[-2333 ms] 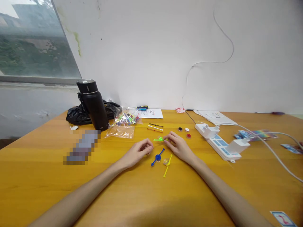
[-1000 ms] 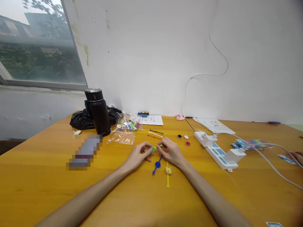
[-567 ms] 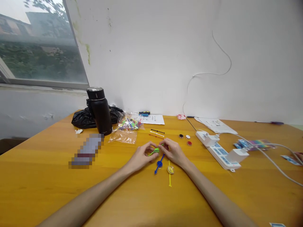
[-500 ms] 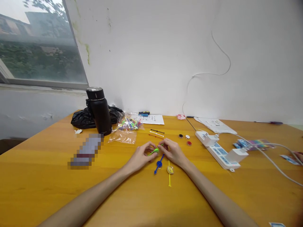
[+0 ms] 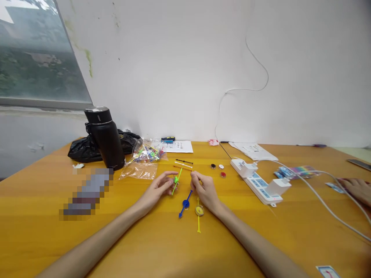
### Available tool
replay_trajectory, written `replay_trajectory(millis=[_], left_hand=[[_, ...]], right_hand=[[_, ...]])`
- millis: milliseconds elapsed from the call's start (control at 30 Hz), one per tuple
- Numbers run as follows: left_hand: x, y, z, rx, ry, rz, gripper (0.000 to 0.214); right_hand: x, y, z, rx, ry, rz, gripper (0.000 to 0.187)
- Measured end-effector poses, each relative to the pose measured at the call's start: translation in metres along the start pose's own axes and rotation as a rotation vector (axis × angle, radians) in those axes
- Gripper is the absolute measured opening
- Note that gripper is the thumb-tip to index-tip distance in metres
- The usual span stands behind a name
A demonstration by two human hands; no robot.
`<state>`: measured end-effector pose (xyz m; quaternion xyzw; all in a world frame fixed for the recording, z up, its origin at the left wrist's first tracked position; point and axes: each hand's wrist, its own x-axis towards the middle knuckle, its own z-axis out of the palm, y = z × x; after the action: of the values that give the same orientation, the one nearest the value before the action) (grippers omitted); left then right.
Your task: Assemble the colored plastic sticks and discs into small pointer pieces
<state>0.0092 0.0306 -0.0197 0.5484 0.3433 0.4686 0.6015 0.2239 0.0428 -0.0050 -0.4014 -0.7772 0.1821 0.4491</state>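
My left hand (image 5: 158, 190) pinches a small green spinning top (image 5: 176, 180) by its disc, with the thin green stem slanting up to the right. A short gap away, my right hand (image 5: 203, 190) rests on the yellow table (image 5: 43, 231) with its fingers curled and nothing visible in them. Just in front of the hands lie a blue top (image 5: 185, 203) and a yellow top (image 5: 199, 211), each a disc on a thin stick.
A black flask (image 5: 106, 138) and a black bag (image 5: 84, 148) stand back left beside clear bags of coloured parts (image 5: 146, 155). Loose sticks (image 5: 183, 163) and small round caps (image 5: 220, 170) lie beyond my hands. A white power strip (image 5: 256, 181) with cables runs right, where another person's hand (image 5: 358, 189) rests.
Both hands held the green top together a moment ago. My right hand has let go and drawn slightly right; the left keeps the top, its stem now tilted upward. The view shifted right.
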Motion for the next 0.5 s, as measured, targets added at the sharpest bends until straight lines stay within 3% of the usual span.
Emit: replay_trajectory(millis=[167,500], left_hand=[[-0.001,0.000,-0.002,-0.180,-0.012,-0.050,0.028],[-0.003,0.000,0.002,0.112,-0.063,0.044,0.029]], right_hand=[[-0.005,-0.015,0.004,-0.083,-0.148,-0.086,0.017],[-0.013,-0.027,0.011,-0.134,-0.177,-0.103,0.038]])
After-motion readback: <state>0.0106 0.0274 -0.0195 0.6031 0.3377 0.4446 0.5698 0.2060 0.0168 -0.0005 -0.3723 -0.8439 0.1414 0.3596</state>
